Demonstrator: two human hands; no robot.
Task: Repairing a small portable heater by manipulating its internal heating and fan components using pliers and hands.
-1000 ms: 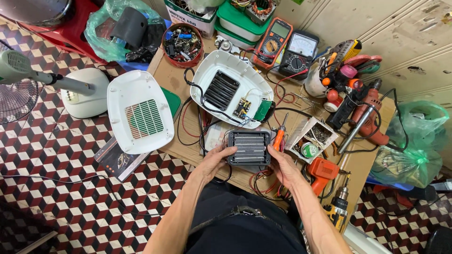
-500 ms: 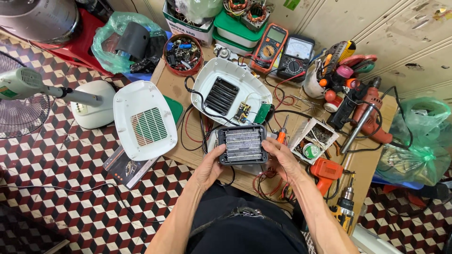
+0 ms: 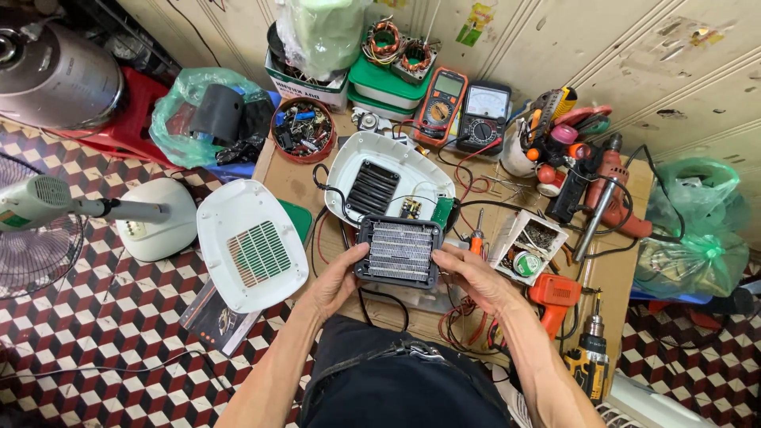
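Both hands grip a dark-framed heating element (image 3: 399, 251), the left hand (image 3: 337, 279) on its left edge and the right hand (image 3: 468, 273) on its right, above the desk (image 3: 610, 273). Its underside is hidden. Beyond it lies an open white housing (image 3: 384, 178). Far beyond the left hand, a red round tub (image 3: 302, 129) holds small parts too tangled to tell apart.

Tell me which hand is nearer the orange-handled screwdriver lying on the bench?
Right. The right hand grips the right edge of the black heating element, just below the orange-handled screwdriver. The left hand grips the element's left edge, on the far side from it.
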